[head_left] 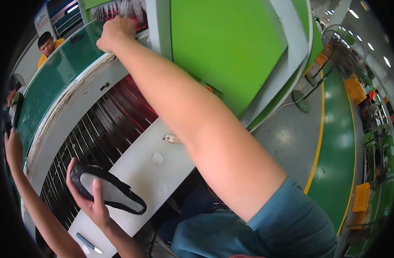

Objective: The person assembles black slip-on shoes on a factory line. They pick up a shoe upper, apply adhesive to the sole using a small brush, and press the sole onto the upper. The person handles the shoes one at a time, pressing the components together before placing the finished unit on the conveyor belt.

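At the lower left my left hand point(95, 207) grips a black shoe point(115, 194) whose flat, pale grey underside faces up. The thumb presses on the grey face, and the fingers wrap round the left end. My right arm stretches up and left across the view. Beneath the grey bristle curtain point(119, 9) of a green machine is my right hand point(116, 34), its fingers curled. Whatever it may hold is hidden. A small knife with a blue-grey handle point(84, 241) lies on the white ledge point(139, 172) below my left hand.
Metal rollers point(98, 124) run beside the ledge under a curved green worktop point(55, 84). Another person's arm point(33, 202) reaches in at the far left. A person in yellow point(46, 47) is beyond the worktop. The machine's green panel point(223, 47) stands right of my hand.
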`<state>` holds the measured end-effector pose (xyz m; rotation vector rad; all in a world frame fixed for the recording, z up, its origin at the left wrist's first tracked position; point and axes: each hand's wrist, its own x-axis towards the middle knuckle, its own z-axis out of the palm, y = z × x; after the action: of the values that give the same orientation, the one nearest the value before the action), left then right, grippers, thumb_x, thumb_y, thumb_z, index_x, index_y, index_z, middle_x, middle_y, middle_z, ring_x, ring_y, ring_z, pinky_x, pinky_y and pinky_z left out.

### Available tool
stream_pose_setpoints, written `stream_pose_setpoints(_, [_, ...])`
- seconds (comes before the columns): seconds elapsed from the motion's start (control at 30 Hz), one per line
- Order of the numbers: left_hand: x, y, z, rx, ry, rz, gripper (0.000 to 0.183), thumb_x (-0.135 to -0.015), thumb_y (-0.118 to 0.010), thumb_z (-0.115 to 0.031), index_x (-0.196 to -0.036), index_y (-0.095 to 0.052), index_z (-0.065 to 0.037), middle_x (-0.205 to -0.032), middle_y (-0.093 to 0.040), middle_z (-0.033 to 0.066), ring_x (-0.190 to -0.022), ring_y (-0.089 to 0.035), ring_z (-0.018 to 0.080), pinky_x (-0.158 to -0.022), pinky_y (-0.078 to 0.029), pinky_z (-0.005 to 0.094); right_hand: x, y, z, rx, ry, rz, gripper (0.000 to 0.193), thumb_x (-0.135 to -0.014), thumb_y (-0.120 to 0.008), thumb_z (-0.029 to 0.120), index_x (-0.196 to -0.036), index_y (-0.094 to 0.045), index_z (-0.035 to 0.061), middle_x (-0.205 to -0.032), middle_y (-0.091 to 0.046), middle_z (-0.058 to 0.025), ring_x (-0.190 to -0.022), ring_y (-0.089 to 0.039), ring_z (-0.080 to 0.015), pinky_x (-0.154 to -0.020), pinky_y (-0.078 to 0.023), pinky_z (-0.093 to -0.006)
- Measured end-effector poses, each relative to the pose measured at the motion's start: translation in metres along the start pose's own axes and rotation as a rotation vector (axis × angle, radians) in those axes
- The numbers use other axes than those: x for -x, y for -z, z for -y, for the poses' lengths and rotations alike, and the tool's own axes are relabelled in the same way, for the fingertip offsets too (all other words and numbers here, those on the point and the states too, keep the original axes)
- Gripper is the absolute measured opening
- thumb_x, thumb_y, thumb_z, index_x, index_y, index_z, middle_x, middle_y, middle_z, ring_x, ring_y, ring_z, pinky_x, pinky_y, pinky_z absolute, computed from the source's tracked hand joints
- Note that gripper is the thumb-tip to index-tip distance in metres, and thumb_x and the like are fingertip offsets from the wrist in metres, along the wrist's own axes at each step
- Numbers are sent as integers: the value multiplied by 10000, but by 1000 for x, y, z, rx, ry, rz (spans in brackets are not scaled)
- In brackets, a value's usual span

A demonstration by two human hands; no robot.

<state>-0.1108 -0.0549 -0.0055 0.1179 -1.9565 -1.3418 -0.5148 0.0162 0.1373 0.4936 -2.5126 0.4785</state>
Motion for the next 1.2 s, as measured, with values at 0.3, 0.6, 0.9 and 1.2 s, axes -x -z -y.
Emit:
stream_pose_setpoints(0.3, [26,-5,-34,218,-5,-11,335,-976,-738,-46,-1287,-648,41,-1090,-770,179,-1009,-774,276,-969,-594,387,20,34,17,-196,152,86,456,-843,-727,353,-1139,-837,24,-1205,-798,-261,-1158,-775,-401,-1002,-613,-495])
stream_pose_setpoints(0.6, [14,-8,-18,351,-15,70,443,-1012,-766,-280,-1254,-636,68,-1035,-778,216,-982,-789,283,-881,-659,421,-2,25,-7,-39,267,-51,451,-926,-723,531,-1020,-774,93,-942,-781,-156,-872,-753,-336,-771,-596,-486])
stream_pose_setpoints(0.9, [7,-5,-14,466,1,125,369,-1047,-621,-217,-1297,-645,53,-1097,-801,207,-1008,-775,241,-925,-620,382,-10,19,-8,-28,203,69,492,-879,-688,580,-1135,-785,170,-1140,-814,-77,-1106,-762,-323,-935,-593,-521])
stream_pose_setpoints(1.2, [-5,-8,-11,376,-9,24,361,-1035,-602,-257,-1218,-657,49,-1012,-783,213,-933,-787,282,-824,-658,406,-5,21,-7,-42,199,83,506,-884,-688,578,-1164,-790,169,-1168,-817,-83,-1113,-762,-332,-941,-592,-521])
